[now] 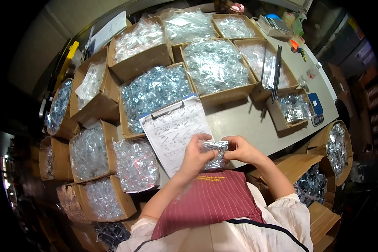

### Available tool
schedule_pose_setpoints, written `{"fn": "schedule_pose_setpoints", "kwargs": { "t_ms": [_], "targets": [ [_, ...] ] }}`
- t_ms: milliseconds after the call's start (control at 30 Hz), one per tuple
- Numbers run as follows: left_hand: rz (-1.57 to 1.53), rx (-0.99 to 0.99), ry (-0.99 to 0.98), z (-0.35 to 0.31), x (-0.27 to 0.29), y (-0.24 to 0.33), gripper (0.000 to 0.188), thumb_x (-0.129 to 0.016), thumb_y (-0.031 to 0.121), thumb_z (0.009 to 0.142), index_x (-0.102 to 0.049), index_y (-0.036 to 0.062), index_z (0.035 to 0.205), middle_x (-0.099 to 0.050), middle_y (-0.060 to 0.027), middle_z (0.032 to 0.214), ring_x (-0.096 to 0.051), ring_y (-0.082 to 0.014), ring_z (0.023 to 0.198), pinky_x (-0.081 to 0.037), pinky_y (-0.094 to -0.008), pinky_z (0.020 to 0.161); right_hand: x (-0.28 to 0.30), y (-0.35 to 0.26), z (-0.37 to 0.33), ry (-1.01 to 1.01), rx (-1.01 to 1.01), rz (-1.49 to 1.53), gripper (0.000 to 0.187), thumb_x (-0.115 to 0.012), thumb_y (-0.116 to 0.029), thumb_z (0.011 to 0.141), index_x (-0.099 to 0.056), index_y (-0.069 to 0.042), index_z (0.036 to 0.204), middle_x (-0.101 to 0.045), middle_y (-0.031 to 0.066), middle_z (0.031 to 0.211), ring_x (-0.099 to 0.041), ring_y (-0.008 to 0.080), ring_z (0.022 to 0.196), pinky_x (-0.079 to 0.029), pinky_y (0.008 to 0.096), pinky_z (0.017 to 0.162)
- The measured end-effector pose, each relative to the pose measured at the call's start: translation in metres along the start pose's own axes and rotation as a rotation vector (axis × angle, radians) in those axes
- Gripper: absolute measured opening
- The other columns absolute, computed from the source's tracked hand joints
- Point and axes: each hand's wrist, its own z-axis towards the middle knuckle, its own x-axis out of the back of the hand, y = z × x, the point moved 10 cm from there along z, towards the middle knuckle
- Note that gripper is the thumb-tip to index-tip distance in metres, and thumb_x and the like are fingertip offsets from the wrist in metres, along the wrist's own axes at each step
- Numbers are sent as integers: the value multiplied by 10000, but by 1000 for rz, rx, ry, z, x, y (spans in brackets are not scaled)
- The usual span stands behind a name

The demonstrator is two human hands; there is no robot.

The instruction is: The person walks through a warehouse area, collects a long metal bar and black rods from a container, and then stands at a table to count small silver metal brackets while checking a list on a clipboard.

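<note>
Clear plastic packet of small shiny pieces (214, 163) is held between both hands, above the near edge of the tabletop (232, 122), just beside the clipboard (177, 133). Fingers of the left hand (196, 155) grasp its left side, thumb across the front; fingers of the right hand (242, 150) pinch the upper right edge. Judged light, limp and slick, with loose contents that may shift (contents appear metallic; exact kind cannot be told). Recommended hold: both upper corners, where the film can be gripped flat.

We hold a small, clear, glossy plastic packet (214, 153) of silvery pieces (216, 162) in front of us, pinched at both sides.
</note>
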Motion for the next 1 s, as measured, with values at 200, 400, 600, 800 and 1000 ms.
{"fn": "schedule_pose_setpoints", "kwargs": {
  "t_ms": [200, 400, 600, 800, 1000],
  "targets": [
    [51, -16, -1, -4, -3, 4, 506, -670, -59, 803, -421, -10, 1242, -637, -144, 1005, -654, -177, 908, -545, -296, 798, 2, -8, -4, 10, -22, -24, 200, -644, -36, 729, -643, 18, 922, -603, 12, 735, -542, 63, 666, -442, 231, 595],
    [-7, -37, -33, -6, -5, 7, 498, -662, -68, 806, -427, -8, 1241, -632, -140, 1030, -646, -172, 932, -540, -297, 828, -2, -11, -4, -13, -26, 126, 199, -624, -11, 738, -632, 34, 931, -628, 31, 756, -595, 87, 679, -487, 245, 621],
    [-35, -5, -10, -5, -1, 4, 474, -650, -77, 805, -444, -11, 1227, -643, -129, 1015, -647, -163, 926, -535, -289, 831, -5, -6, -1, -35, -33, 204, 236, -613, -4, 756, -624, 50, 985, -636, 41, 793, -605, 98, 684, -507, 251, 635],
    [-45, -6, -4, -4, 2, 3, 474, -665, -68, 799, -454, -14, 1220, -648, -127, 1012, -651, -165, 908, -537, -283, 819, -8, -7, 0, -53, -39, 228, 281, -604, -11, 767, -615, 65, 1038, -641, 46, 829, -606, 102, 713, -507, 253, 659],
    [-75, 21, 16, -4, 4, 4, 454, -668, -66, 789, -477, -20, 1199, -669, -147, 1005, -665, -177, 895, -551, -289, 809, -6, -4, 0, -39, -36, 217, 314, -608, -42, 766, -619, 63, 1062, -643, 48, 852, -603, 106, 736, -497, 252, 673]
  ]
}}
